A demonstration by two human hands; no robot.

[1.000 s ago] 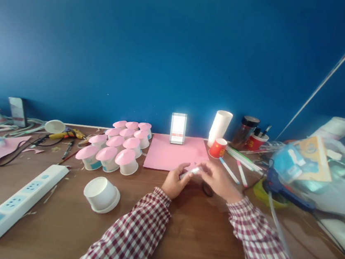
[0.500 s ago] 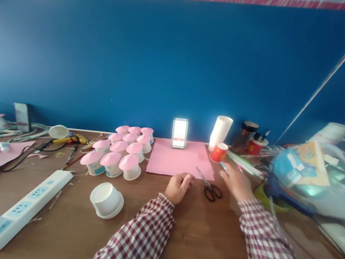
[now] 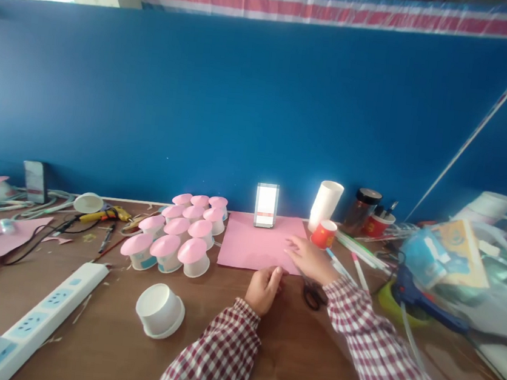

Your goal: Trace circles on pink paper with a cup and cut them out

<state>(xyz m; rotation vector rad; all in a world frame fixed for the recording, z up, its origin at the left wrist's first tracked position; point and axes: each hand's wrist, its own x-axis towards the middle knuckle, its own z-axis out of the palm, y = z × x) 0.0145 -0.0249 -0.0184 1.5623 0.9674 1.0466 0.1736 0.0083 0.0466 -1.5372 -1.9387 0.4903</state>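
Observation:
My left hand (image 3: 264, 290) rests on the table at the front edge of a pink sheet of paper (image 3: 251, 245), its fingers curled and thumb on top; nothing sticks out of it. Over the right side of that sheet is my right hand (image 3: 312, 260), fingers apart and holding nothing visible. Below its wrist lie scissors (image 3: 313, 296), with dark handles showing and blades mostly covered. A blue-and-white stick (image 3: 339, 264) lies just right of this hand. Behind the paper's far edge stands a phone-like device (image 3: 266, 205) with a bright, blurred screen.
Several white cups with pink cone tops (image 3: 194, 251) stand left of the paper. An upturned white bowl (image 3: 160, 310) and a power strip (image 3: 54, 313) lie nearer. At right are a red cup (image 3: 323, 233), stacked white cups (image 3: 326, 204) and a blue glue gun (image 3: 428, 298).
My right hand has moved left, from beside the blue-tipped stick to over the pink paper, covering the scissor blades. My left hand stays curled in place. The view has tilted up slightly.

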